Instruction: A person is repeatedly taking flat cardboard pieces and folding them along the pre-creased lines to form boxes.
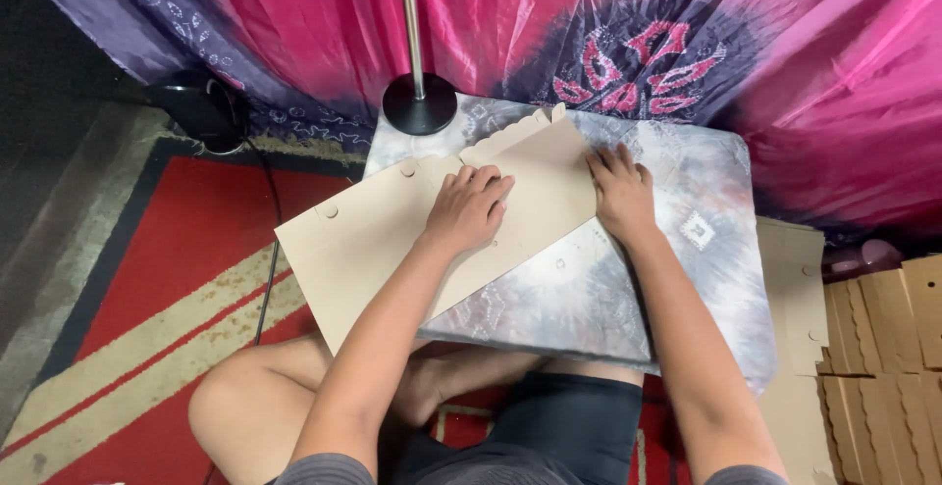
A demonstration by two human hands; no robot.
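A flat brown cardboard box blank [373, 235] lies across a small low table [687, 279] covered in grey tie-dye cloth; its left half hangs out past the table's edge. My left hand [469, 208] presses palm down on the middle of the cardboard, fingers curled slightly. My right hand [621, 191] rests flat at the blank's right edge, fingers spread and pointing away from me, pressing the fold there. The far edge of the blank has scalloped tabs and small round cut-outs.
A lamp stand with a round black base [420, 102] sits on the table's far left corner. Pink and purple cloth [805, 44] hangs behind. Stacked cardboard boxes [878, 348] stand at the right. A red striped rug [186, 269] and a black cable lie left.
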